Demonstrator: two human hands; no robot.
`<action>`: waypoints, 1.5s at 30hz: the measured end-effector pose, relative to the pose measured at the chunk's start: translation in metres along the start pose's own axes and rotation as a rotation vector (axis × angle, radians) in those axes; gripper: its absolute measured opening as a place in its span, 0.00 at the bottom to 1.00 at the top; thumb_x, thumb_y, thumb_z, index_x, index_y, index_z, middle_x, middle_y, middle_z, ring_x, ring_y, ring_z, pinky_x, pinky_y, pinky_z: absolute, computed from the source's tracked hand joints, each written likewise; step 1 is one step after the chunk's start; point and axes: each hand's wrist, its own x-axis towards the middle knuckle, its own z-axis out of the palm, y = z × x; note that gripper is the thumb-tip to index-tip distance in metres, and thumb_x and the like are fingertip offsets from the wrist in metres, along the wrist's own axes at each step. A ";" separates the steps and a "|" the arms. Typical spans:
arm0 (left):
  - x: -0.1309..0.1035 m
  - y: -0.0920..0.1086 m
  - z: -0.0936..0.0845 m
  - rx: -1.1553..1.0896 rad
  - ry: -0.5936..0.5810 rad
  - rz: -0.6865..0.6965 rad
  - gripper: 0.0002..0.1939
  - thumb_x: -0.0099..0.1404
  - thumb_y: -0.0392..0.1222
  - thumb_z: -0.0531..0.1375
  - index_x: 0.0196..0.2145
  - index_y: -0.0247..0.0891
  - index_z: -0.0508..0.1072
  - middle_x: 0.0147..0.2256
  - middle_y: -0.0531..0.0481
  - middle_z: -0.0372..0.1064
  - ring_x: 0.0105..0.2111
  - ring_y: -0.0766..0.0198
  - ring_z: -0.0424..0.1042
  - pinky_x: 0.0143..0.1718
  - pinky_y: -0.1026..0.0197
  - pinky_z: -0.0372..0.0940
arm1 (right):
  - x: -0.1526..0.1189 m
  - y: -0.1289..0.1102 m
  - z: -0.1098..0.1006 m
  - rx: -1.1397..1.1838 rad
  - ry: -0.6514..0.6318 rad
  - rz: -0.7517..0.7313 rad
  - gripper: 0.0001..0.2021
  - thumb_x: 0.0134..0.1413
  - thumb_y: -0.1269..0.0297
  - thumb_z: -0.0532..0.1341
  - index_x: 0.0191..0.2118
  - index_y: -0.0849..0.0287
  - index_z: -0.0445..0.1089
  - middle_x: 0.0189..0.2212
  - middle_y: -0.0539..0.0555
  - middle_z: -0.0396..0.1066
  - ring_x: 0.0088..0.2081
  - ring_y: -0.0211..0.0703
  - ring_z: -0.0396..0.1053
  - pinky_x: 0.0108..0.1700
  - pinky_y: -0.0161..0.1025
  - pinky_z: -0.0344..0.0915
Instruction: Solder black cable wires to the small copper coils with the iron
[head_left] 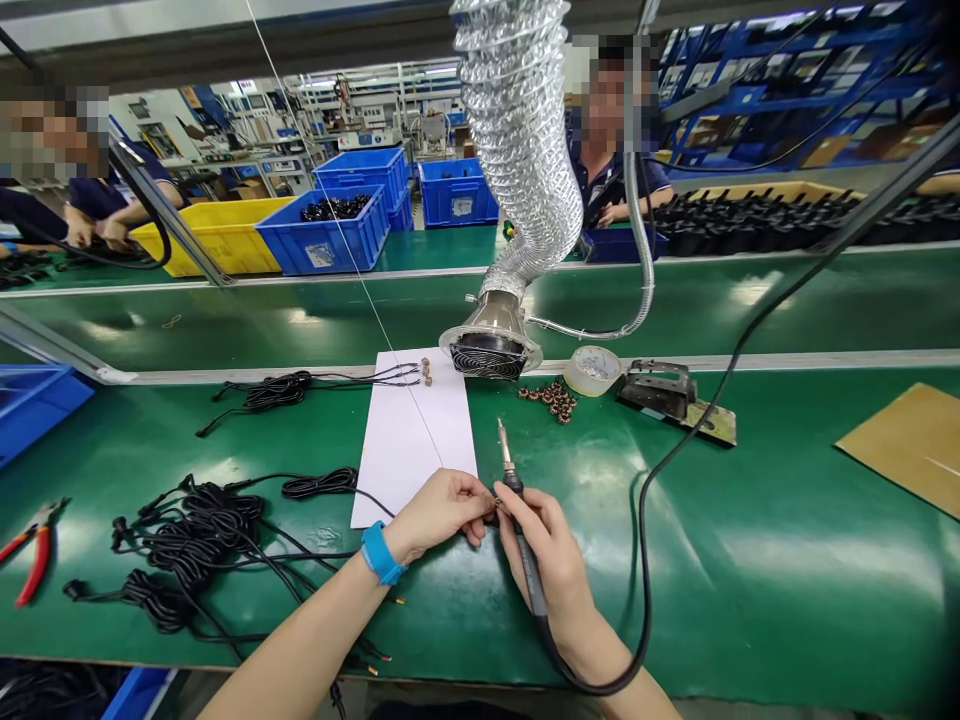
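My right hand (551,560) is closed around a soldering iron (527,560), its bare metal tip pointing up and away from me. The thumb and fingertips of my left hand (450,505) are pinched together, meeting my right fingertips. A black cable (375,502) runs from a coiled bundle under my left wrist to this pinch; its end is mostly hidden, with a tiny metallic bit showing between the fingers. A thin solder wire (390,340) hangs from above and ends at my left hand. Below the hands lies a white sheet (411,450).
Coiled black cables (199,530) and red-handled cutters (41,555) lie left. Small copper-wound rings (555,400), a tape roll (592,370) and an iron stand (675,395) sit behind. A fume duct (517,150) hangs overhead; the iron's cord (646,560) loops right. Two people work opposite.
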 end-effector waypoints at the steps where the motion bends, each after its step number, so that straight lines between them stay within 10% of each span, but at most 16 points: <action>1: 0.001 -0.001 0.000 -0.001 0.013 -0.002 0.15 0.57 0.49 0.65 0.29 0.31 0.72 0.17 0.53 0.68 0.16 0.69 0.67 0.22 0.66 0.65 | 0.000 0.000 0.000 -0.001 -0.014 -0.002 0.29 0.65 0.76 0.53 0.68 0.47 0.55 0.48 0.57 0.63 0.46 0.40 0.72 0.46 0.38 0.73; 16: 0.000 0.003 0.004 0.050 0.123 -0.052 0.07 0.55 0.39 0.64 0.26 0.31 0.73 0.16 0.52 0.69 0.16 0.69 0.69 0.22 0.67 0.67 | -0.031 -0.015 -0.044 0.082 0.346 0.322 0.09 0.63 0.68 0.58 0.41 0.58 0.76 0.22 0.47 0.73 0.19 0.35 0.70 0.25 0.34 0.70; 45: 0.002 0.000 0.007 0.106 0.141 -0.047 0.05 0.56 0.37 0.61 0.27 0.32 0.73 0.15 0.52 0.68 0.17 0.68 0.69 0.21 0.68 0.65 | -0.018 -0.021 -0.044 0.088 0.243 0.247 0.08 0.63 0.69 0.58 0.41 0.57 0.75 0.21 0.45 0.72 0.20 0.34 0.71 0.29 0.35 0.71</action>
